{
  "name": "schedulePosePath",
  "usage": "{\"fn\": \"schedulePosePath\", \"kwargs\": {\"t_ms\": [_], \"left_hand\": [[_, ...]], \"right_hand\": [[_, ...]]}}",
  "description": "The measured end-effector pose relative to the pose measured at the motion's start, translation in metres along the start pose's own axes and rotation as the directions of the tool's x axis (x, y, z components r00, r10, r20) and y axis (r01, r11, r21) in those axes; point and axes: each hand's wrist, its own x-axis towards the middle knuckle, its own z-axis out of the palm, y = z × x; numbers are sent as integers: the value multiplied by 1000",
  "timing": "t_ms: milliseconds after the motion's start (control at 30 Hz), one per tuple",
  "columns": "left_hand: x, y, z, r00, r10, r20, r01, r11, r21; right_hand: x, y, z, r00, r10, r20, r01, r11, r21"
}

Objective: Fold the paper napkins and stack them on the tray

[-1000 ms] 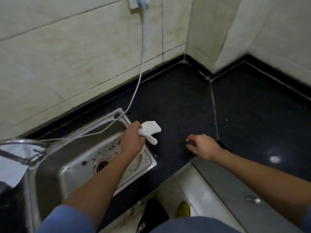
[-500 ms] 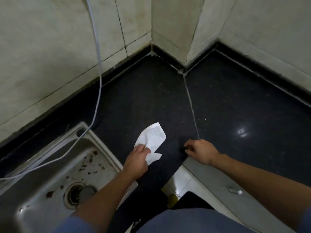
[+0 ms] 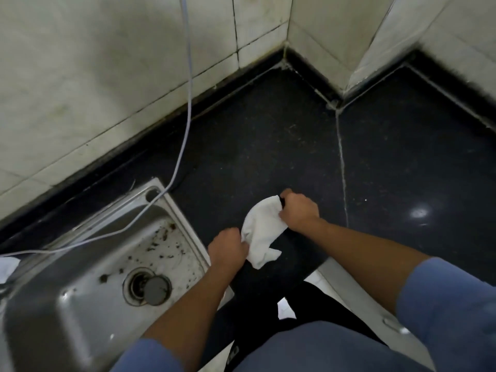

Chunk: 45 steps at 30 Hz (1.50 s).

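the white paper napkin [image 3: 264,232] is crumpled and held between both hands just above the front part of the black counter [image 3: 268,143], right beside the sink. the left hand [image 3: 228,247] pinches its lower left edge, fingers curled in, and the right hand [image 3: 299,212] grips the upper right corner in a closed fist. can't tell whether the napkin's bottom flap touches the counter or hangs free. any fold lines are too rumpled to read.

left of that is a steel sink [image 3: 171,200] with dark crumbs scattered in the basin and a round drain [image 3: 147,288] whose plug sits half off the hole. the sink's near-left part runs out of view. a thin pale cable [image 3: 188,103] drops down the tiled wall [image 3: 94,76] and trails over the sink's back rim toward the left edge, where a white scrap [image 3: 8,267] is cut off, can't say what it is. blue sleeves [image 3: 442,304] cover both upper arms.
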Motion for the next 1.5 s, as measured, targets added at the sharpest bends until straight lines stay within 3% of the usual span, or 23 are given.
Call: {"fn": "schedulePosePath", "kwargs": {"t_ms": [67,133,333,467,533,667,733,767,833,1000,1100,1200,1300,1400,1500], "left_hand": [[-2,0,-2,1000,-1,-1,1,997,-81],[-4,-3,-8,999,-36,-24,28,962,-270],[-11,-7,-34,992,-109,-61,36,712,-701],[-5,-9,-56,979,-188,-79,43,570,-820],[7,-9,-67,966,-249,-76,63,507,-860],[39,-3,-79,910,-414,-29,116,321,-940],[50,0,-74,888,-458,39,139,185,-973],[53,0,-68,882,-466,69,163,165,-973],[51,-4,-49,865,-485,127,257,211,-943],[24,-2,-3,847,-494,195,418,393,-819],[16,6,7,847,-473,243,441,369,-818],[21,6,3,847,-493,201,383,301,-873],[24,10,-7,861,-486,149,329,309,-893],[19,11,-10,885,-461,60,308,485,-819],[4,3,-3,929,-371,-14,287,742,-606]], "right_hand": [[2,2,-1,999,12,49,-17,994,106],[1,10,-6,997,-24,74,7,975,221],[-11,43,-38,984,-171,-40,170,868,466],[-6,40,-63,972,-213,-101,228,735,638],[5,31,-69,967,-229,-114,250,743,621],[47,13,-65,983,-150,-108,185,838,514],[66,8,-60,997,-63,-44,76,821,566],[72,8,-58,1000,-14,15,2,788,616],[71,12,-53,993,14,120,-87,775,627],[39,38,-32,971,-114,209,-24,828,560],[30,45,-22,985,-119,126,23,812,584],[27,43,-28,995,-97,-38,101,788,608],[25,42,-34,995,-70,-66,95,815,571],[22,48,-31,997,-75,24,60,914,401],[9,58,-31,984,-179,21,180,984,-8]]}}
